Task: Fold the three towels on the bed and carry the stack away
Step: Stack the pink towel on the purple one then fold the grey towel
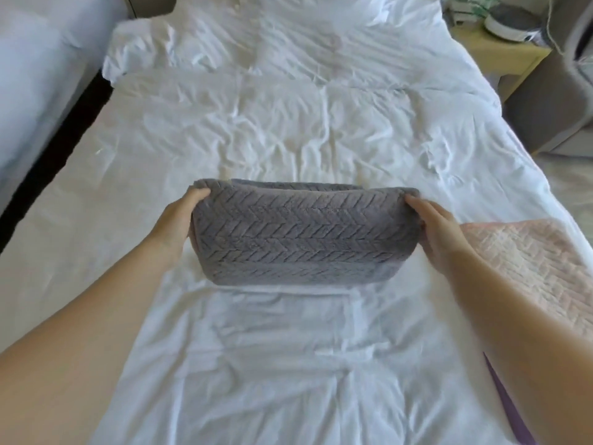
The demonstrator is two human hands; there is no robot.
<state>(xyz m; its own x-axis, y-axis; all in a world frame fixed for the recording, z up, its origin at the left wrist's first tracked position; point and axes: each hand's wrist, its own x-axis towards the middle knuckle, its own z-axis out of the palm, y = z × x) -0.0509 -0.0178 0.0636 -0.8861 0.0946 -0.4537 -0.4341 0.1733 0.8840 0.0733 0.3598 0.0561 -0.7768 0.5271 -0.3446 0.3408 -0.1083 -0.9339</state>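
Left hand (pixel 179 220) and right hand (pixel 439 232) grip the folded grey towel (pixel 305 232) by its ends over the white bed (pixel 288 130).

The grey towel (pixel 305 232) is mid slate grey all over, with a raised herringbone pattern in rows across its face. Around it the bed sheet (pixel 288 123) is plain white. Right of the grey towel, the pink towel (pixel 526 268) is pale salmon with a similar herringbone relief. Nearer the camera than the grey towel and to its right, a purple cloth strip (pixel 507 399) shows no pattern. Far beyond the grey towel to the right, the bedside table (pixel 500 56) is pale yellow.
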